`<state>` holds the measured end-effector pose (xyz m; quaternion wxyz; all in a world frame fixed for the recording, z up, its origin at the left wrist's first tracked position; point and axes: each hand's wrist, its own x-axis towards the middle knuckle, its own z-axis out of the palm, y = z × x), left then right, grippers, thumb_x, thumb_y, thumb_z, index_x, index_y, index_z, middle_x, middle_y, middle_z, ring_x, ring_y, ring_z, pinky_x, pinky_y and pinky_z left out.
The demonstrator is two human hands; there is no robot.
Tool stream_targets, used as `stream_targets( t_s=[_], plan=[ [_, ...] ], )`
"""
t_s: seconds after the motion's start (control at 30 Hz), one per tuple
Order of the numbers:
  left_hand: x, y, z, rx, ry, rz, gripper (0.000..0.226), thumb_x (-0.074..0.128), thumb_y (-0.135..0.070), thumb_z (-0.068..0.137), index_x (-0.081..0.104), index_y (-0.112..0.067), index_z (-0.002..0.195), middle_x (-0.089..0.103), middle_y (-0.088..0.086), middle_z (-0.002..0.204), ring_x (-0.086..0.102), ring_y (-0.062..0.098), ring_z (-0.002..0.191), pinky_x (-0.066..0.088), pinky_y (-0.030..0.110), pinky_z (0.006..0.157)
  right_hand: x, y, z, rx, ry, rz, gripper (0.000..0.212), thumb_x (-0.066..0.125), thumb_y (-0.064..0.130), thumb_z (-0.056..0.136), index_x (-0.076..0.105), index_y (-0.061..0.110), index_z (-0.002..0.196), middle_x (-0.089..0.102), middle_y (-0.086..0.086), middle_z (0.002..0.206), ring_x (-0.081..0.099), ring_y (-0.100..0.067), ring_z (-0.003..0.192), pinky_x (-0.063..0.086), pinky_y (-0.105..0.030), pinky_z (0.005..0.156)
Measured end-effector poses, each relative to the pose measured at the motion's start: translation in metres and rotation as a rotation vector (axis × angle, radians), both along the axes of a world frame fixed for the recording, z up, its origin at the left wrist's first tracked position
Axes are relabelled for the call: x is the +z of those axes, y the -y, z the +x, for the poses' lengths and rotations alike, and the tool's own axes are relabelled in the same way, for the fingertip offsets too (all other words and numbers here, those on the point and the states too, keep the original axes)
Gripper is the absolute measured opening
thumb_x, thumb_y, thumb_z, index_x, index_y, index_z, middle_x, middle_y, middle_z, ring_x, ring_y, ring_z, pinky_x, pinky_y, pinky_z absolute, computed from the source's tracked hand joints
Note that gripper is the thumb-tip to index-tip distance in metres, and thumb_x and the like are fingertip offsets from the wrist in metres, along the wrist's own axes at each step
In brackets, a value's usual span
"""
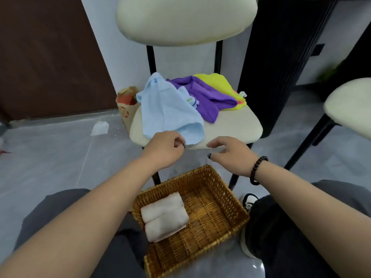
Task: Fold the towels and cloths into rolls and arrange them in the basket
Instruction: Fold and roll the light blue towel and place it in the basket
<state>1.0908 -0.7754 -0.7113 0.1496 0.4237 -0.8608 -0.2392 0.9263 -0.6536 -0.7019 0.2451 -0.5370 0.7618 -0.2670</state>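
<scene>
A light blue towel lies crumpled on the cream chair seat. My left hand pinches its near corner at the seat's front edge. My right hand hovers beside it over the seat's front edge, fingers loosely curved and holding nothing. Behind the blue towel lie a purple cloth and a yellow cloth, with a bit of orange cloth under them. The wicker basket stands on the floor between my legs. Two white rolled towels lie side by side at its left end.
A paper bag stands on the floor left of the chair, and a white crumpled tissue lies further left. A second chair is at the right. A dark table leg rises behind the seat.
</scene>
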Motion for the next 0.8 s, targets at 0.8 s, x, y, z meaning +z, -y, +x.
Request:
stream_targets(
  t_s=[0.8],
  plan=[
    [-0.004, 0.019, 0.007, 0.269, -0.190, 0.003, 0.015, 0.060, -0.022, 0.086, 0.055, -0.020, 0.100, 0.057, -0.005, 0.102, 0.053, 0.014, 0.098, 0.039, 0.024, 0.076, 0.015, 0.030, 0.003, -0.042, -0.043, -0.171, 0.030, 0.063, 0.022, 0.088, 0.060, 0.018, 0.118, 0.059, 0.004, 0.119, 0.052, -0.008, 0.094, 0.040, -0.021, 0.084]
  ],
)
